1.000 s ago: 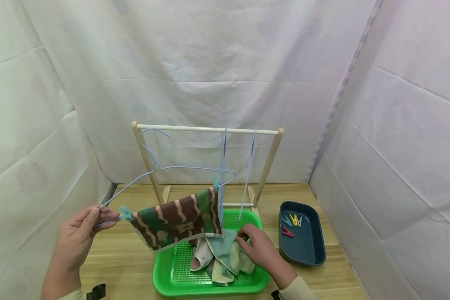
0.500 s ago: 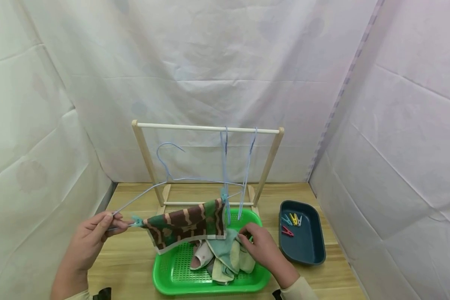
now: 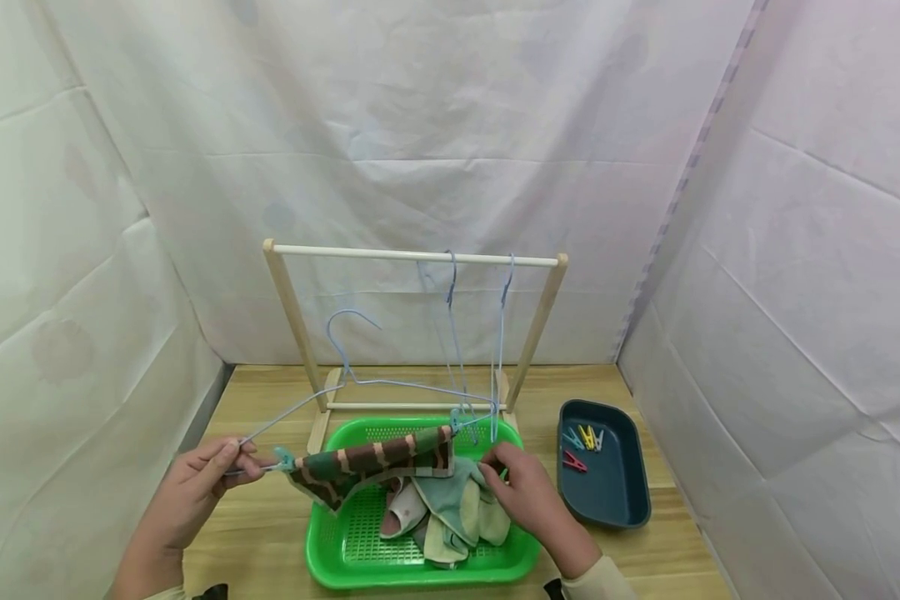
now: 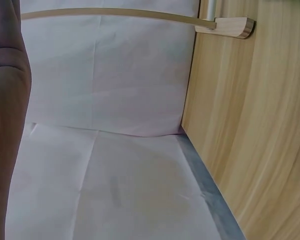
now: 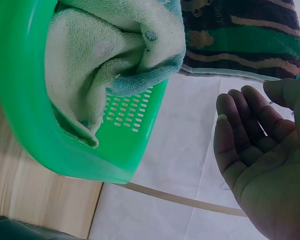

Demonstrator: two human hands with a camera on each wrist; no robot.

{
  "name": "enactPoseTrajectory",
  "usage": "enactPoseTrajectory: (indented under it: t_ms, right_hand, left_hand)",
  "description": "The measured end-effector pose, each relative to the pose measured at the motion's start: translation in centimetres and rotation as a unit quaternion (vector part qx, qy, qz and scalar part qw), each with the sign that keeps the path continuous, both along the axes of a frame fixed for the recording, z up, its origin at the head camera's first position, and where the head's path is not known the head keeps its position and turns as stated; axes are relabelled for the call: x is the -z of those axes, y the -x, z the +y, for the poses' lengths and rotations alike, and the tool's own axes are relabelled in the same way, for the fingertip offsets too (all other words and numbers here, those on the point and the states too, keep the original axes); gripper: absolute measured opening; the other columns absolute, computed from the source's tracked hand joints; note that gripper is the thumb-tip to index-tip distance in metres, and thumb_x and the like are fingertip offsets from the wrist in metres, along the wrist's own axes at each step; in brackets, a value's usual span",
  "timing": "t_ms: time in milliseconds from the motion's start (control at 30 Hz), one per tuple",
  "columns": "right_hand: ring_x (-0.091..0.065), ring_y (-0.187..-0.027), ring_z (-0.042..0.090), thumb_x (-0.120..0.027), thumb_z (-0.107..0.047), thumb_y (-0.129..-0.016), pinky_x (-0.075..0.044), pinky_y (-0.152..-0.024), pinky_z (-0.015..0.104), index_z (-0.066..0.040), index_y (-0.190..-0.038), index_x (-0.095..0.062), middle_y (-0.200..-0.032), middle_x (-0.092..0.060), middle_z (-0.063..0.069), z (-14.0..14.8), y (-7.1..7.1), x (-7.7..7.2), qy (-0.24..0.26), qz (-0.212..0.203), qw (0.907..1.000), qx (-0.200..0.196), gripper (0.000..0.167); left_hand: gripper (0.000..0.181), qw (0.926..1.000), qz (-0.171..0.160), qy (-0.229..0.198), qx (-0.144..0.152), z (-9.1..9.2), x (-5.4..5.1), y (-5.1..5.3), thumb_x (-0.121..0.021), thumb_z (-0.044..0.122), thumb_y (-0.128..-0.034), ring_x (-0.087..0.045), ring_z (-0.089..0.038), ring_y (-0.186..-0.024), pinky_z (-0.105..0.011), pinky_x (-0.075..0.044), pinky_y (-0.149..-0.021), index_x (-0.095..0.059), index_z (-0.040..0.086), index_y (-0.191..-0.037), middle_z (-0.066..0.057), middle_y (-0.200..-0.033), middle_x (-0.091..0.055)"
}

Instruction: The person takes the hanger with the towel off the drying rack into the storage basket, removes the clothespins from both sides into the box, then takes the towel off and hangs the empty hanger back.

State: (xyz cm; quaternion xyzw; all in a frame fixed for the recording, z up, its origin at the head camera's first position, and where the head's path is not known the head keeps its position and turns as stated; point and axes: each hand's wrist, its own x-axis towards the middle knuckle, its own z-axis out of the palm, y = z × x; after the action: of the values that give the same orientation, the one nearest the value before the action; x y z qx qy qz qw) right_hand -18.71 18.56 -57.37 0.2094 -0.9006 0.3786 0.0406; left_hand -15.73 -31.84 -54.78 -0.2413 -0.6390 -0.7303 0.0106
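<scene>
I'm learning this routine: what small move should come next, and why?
Probably raise the blue hanger toward the white rod: the left hand grips it, teal pegs clip the camouflage cloth to it, and its hook is not yet on the rod.

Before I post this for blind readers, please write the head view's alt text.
Left hand holds a blue wire hanger, camouflage cloth clipped on, partly above a green basket of cloths; right hand hovers alongside. Behind, two similar hangers hang from a wooden rack.

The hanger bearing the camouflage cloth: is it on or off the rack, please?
Off: its hook stands clear of the white rail, and the left hand grips one end of the hanger.
</scene>
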Motion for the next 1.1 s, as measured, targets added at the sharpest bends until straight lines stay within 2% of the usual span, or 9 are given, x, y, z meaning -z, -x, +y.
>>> enactPoseTrajectory:
  t_ms: [100, 233, 333, 467, 600, 700, 833, 933, 1100]
  right_hand:
    - [-0.068, -0.088, 0.005, -0.075, -0.009, -0.108, -0.061, -0.072, 0.028, -0.014, -0.108, -0.076, -0.098, -0.069, -0.013, 0.0, -0.1, -0.1, 0.005, -0.001, 1.0, 0.002, 0.005]
    - [-0.067, -0.087, 0.004, -0.074, -0.013, -0.109, -0.061, -0.072, 0.028, -0.019, -0.107, -0.077, -0.097, -0.068, -0.014, 0.1, -0.4, -0.7, 0.012, -0.007, 0.9999, 0.006, 0.007]
    - [-0.066, -0.086, 0.004, -0.075, -0.014, -0.109, -0.061, -0.072, 0.029, -0.023, -0.104, -0.076, -0.096, -0.068, -0.015, 0.1, -0.7, -1.3, 0.016, -0.002, 0.9999, 0.003, 0.01]
    - [-0.065, -0.086, 0.003, -0.076, -0.012, -0.107, -0.061, -0.072, 0.028, -0.026, -0.104, -0.075, -0.096, -0.068, -0.016, 0.2, -1.0, -2.0, 0.016, 0.014, 0.9997, -0.009, 0.015]
    - [-0.064, -0.085, 0.001, -0.077, -0.012, -0.107, -0.061, -0.072, 0.028, -0.027, -0.105, -0.074, -0.096, -0.066, -0.018, 0.1, -1.4, -2.6, 0.017, 0.026, 0.9993, -0.018, 0.016]
    - [-0.064, -0.088, 0.001, -0.079, -0.011, -0.105, -0.061, -0.071, 0.028, -0.026, -0.109, -0.073, -0.1, -0.066, -0.018, -0.2, -1.5, -3.1, 0.018, 0.05, 0.9984, -0.021, 0.017]
    - [-0.067, -0.093, 0.009, -0.083, -0.007, -0.101, -0.063, -0.073, 0.031, -0.021, -0.117, -0.071, -0.11, -0.067, -0.011, -0.7, -1.5, -3.4, 0.012, 0.102, 0.9946, -0.017, 0.024]
    - [-0.068, -0.097, 0.016, -0.086, -0.007, -0.099, -0.064, -0.077, 0.036, -0.014, -0.124, -0.071, -0.116, -0.068, -0.004, -1.2, -1.4, -3.5, -0.003, 0.136, 0.9906, -0.011, 0.03]
    - [-0.07, -0.108, 0.02, -0.09, -0.011, -0.096, -0.066, -0.085, 0.04, -0.008, -0.132, -0.072, -0.123, -0.07, 0.003, -1.8, -1.3, -3.8, -0.032, 0.169, 0.9851, -0.002, 0.04]
  left_hand:
    - [0.048, 0.9999, -0.002, -0.006, 0.013, 0.0, 0.3, 0.2, -0.025, -0.008, -0.119, -0.08, -0.021, -0.113, -0.031, -0.067, -0.095, -0.073, -0.004, -0.122, -0.002, -0.1, -0.08]
    - [0.048, 0.9996, -0.012, -0.01, 0.025, 0.0, 0.6, 0.4, -0.025, -0.007, -0.1193, -0.08, -0.019, -0.113, -0.03, -0.066, -0.095, -0.073, -0.003, -0.121, 0.0, -0.098, -0.078]
    - [0.05, 0.9993, -0.021, -0.009, 0.031, 0.0, 1.0, 0.5, -0.025, -0.006, -0.1195, -0.079, -0.017, -0.115, -0.029, -0.066, -0.095, -0.074, -0.002, -0.112, 0.001, -0.103, -0.077]
    - [0.05, 0.9986, -0.03, -0.005, 0.043, 0.0, 1.5, 0.6, -0.025, -0.006, -0.1194, -0.078, -0.016, -0.117, -0.029, -0.065, -0.095, -0.073, -0.005, -0.109, -0.001, -0.108, -0.078]
    - [0.046, 0.9984, -0.03, 0.0, 0.047, 0.2, 1.7, 0.7, -0.026, -0.007, -0.1193, -0.078, -0.018, -0.117, -0.03, -0.066, -0.097, -0.072, -0.008, -0.116, -0.003, -0.108, -0.08]
    - [0.046, 0.9982, -0.033, -0.003, 0.051, 0.3, 1.7, 0.6, -0.027, -0.006, -0.1194, -0.078, -0.019, -0.118, -0.031, -0.066, -0.097, -0.073, -0.006, -0.123, -0.003, -0.105, -0.08]
    - [0.048, 0.9976, -0.047, -0.003, 0.05, 0.3, 1.7, 0.4, -0.027, -0.004, -0.1202, -0.078, -0.019, -0.119, -0.031, -0.066, -0.097, -0.073, 0.002, -0.132, -0.001, -0.102, -0.08]
    - [0.048, 0.9975, -0.052, 0.003, 0.048, 0.3, 1.7, 0.3, -0.027, -0.004, -0.1204, -0.078, -0.019, -0.119, -0.03, -0.066, -0.097, -0.073, 0.003, -0.133, -0.001, -0.102, -0.08]
    - [0.047, 0.9971, -0.058, 0.015, 0.046, 0.2, 1.7, 0.3, -0.028, -0.002, -0.1211, -0.078, -0.018, -0.119, -0.03, -0.065, -0.097, -0.073, 0.003, -0.133, -0.001, -0.102, -0.08]
